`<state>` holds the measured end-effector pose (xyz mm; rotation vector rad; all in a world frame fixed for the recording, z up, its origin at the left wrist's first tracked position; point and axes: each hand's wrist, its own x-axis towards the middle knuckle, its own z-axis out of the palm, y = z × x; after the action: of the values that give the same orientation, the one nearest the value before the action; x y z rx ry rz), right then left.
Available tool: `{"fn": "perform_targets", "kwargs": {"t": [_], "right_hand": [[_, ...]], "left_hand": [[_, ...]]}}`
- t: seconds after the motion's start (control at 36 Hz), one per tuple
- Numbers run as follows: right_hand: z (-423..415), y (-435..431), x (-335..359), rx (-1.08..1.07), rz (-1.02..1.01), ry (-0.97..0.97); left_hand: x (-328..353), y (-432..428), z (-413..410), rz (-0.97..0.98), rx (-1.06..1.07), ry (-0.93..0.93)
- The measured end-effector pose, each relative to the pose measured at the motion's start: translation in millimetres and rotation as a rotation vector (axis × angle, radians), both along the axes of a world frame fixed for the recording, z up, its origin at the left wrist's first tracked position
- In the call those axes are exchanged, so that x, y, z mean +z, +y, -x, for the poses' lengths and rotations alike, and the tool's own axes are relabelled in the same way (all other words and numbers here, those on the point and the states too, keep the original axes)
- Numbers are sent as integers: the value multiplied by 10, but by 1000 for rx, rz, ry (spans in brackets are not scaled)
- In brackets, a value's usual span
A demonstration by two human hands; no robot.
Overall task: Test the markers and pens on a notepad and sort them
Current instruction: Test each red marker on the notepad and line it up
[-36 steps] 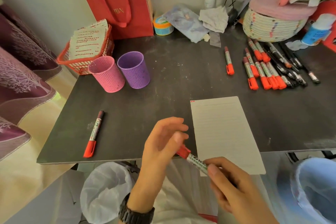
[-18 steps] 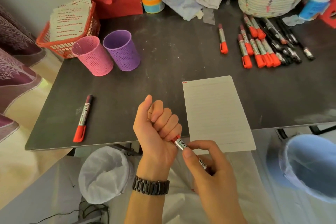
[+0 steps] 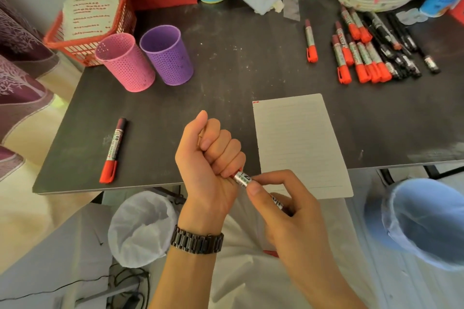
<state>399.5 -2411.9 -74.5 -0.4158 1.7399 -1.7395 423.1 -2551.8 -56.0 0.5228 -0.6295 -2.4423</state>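
A person's left hand [image 3: 208, 158] is closing in a fist around the red cap end of a marker [image 3: 241, 178]. The right hand [image 3: 288, 211] is pinching its silver barrel between thumb and fingers. Both hands are hovering at the near edge of a dark table [image 3: 226, 78].

The marker's long axis is running from the left fist down and right into the right palm. Pulling the hands apart along that line looks like the move in hand. The fist is hiding whether the cap is fully seated.

The lined notepad [image 3: 298, 143] is lying just beyond the right hand, overhanging the table's edge.

A pink cup [image 3: 125, 65] and a purple cup [image 3: 168, 57] are standing side by side at far left. A lone marker [image 3: 113, 150] is lying in front of them. A row of markers and pens [image 3: 361, 57] is waiting at far right.
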Motion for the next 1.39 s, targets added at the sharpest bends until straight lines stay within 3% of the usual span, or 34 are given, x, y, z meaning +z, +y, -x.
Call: {"fn": "perform_targets", "kwargs": {"t": [0.11, 0.25, 0.33, 0.44, 0.56, 0.72, 0.86, 1.11, 1.39], "right_hand": [[195, -49, 15, 174, -67, 121], [396, -99, 40, 291, -90, 177], [496, -146, 50, 355, -97, 205], [576, -250, 36, 486, -175, 253], [627, -429, -13, 495, -212, 297], [627, -803, -96, 325, -132, 15], [504, -1209, -118, 288, -77, -32], [233, -2004, -117, 397, -43, 59], [79, -2600, -393, 511, -179, 324]], "left_hand": [[-51, -100, -124, 167, 56, -127], [-227, -78, -385, 680, 54, -443], [-332, -90, -553, 826, 20, -537], [-384, -171, -774, 875, -48, -678], [-364, -237, -924, 846, 12, -698], [-384, -271, -1080, 899, 224, -781], [-434, -296, -1144, 1054, 441, -931], [-582, -589, -1415, 1351, 644, -1208], [-986, -926, -1739, 1265, 640, -1468]]}}
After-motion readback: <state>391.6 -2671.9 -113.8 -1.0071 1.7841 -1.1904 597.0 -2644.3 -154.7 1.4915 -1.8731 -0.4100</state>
